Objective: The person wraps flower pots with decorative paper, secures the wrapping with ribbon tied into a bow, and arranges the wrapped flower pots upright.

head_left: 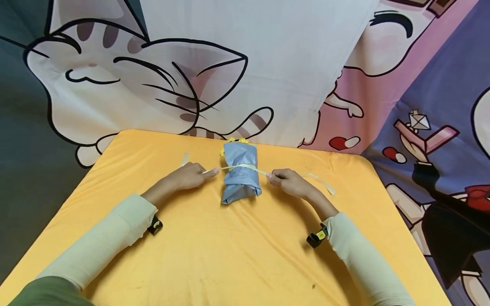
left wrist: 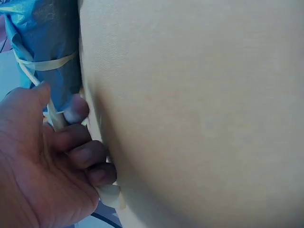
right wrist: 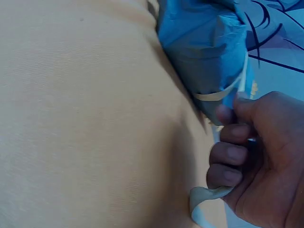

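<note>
A bundle wrapped in blue paper (head_left: 241,182) lies on the yellow cloth, with small yellow flowers (head_left: 243,140) showing at its far end. Around its middle runs a pale yellow ribbon (head_left: 245,166). My left hand (head_left: 191,175) pinches one end of the ribbon left of the bundle; in the left wrist view the ribbon passes between thumb and curled fingers. On the other side, my right hand (head_left: 288,182) grips the opposite end, its fingers curled in the right wrist view. Both ribbon stretches look taut. What lies inside the wrapping is hidden.
The yellow-covered table (head_left: 214,259) reaches back to a cartoon-printed cloth wall (head_left: 298,85). A loose ribbon tail (head_left: 323,183) trails beyond the right hand, and another ribbon piece (head_left: 185,159) lies behind the left hand. Each wrist carries a black strapped device (head_left: 317,237).
</note>
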{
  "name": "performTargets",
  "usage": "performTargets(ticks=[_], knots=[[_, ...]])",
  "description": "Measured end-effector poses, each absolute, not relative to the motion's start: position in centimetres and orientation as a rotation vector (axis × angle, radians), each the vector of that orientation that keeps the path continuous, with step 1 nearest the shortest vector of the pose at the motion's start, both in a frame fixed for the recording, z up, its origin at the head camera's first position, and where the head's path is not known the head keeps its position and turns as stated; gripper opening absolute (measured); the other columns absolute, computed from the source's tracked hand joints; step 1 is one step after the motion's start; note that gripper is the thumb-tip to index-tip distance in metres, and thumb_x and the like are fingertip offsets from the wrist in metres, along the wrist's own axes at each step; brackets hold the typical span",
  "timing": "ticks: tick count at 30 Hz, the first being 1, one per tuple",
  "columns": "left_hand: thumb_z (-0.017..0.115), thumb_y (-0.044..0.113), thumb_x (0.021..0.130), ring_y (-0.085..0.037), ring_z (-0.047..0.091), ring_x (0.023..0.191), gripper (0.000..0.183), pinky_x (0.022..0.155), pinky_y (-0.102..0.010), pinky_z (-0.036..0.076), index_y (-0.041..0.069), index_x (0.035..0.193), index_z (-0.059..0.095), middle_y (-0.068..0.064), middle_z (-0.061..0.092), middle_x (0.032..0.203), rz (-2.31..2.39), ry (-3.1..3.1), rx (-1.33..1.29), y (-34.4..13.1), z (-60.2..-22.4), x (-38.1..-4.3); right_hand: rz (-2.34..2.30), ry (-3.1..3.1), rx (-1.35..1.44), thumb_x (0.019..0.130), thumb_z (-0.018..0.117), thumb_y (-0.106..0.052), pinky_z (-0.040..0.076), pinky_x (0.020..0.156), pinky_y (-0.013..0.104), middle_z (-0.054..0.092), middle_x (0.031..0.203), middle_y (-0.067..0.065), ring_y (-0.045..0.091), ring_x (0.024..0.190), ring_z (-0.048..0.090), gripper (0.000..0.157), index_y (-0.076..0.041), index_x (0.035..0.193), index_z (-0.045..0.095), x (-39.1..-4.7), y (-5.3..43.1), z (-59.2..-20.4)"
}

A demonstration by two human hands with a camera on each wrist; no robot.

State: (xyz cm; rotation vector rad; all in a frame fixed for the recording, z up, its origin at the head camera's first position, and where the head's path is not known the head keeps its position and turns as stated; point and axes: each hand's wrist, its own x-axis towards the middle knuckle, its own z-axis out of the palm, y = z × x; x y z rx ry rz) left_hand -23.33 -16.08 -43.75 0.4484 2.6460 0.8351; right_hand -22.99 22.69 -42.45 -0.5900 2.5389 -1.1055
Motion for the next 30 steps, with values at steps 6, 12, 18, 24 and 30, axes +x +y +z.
performTargets(ticks=[6,12,18,24,30], knots=[[0.057,0.074,0.108,-0.037,0.071,0.122,0.078,0.112,-0.059,0.052,0.003,0.139,0.069,-0.018,0.076,0.132,0.810,2.745,0.482,-15.4,-42.6,-23.3,-1.073,2.576,-0.505,0.116,0.063,-0.047,0.054,0.082,0.035,0.069,0.102,0.009,0.026,0.092,0.064,0.040,-0.009,0.123,0.072,-23.3,22.9,-41.7],[0.060,0.061,0.112,-0.033,0.068,0.136,0.051,0.120,-0.060,0.049,0.016,0.136,0.070,-0.008,0.074,0.143,1.064,2.602,0.576,-13.8,-42.0,-23.7,-1.065,2.639,-0.347,0.108,0.062,-0.069,0.055,0.113,0.056,0.066,0.147,0.019,0.038,0.132,0.068,0.077,-0.013,0.160,0.050,-22.9,19.9,-41.2],[0.063,0.044,0.115,-0.023,0.062,0.088,0.041,0.078,-0.037,0.051,0.006,0.106,0.076,-0.009,0.073,0.100,1.210,2.479,0.564,-13.2,-42.4,-24.1,-1.111,2.621,-0.308,0.106,0.065,-0.070,0.059,0.103,0.049,0.063,0.147,0.020,0.038,0.128,0.068,0.084,-0.015,0.165,0.043,-22.6,18.0,-41.4],[0.066,0.030,0.114,-0.027,0.060,0.097,0.032,0.098,-0.043,0.054,0.004,0.095,0.068,0.000,0.062,0.091,1.811,2.160,0.315,-12.9,-42.6,-23.8,-1.130,2.583,-0.298,0.107,0.064,-0.066,0.057,0.105,0.051,0.061,0.149,0.021,0.039,0.130,0.066,0.079,-0.016,0.165,0.043,-22.5,17.8,-41.2],[0.062,0.017,0.113,-0.011,0.066,0.111,0.024,0.115,-0.035,0.049,0.024,0.095,0.077,0.012,0.072,0.103,2.235,1.911,0.317,-11.5,-42.3,-23.1,-1.122,2.547,-0.293,0.107,0.064,-0.066,0.056,0.109,0.052,0.059,0.152,0.022,0.041,0.132,0.065,0.082,-0.015,0.167,0.040,-22.6,17.4,-40.8]])
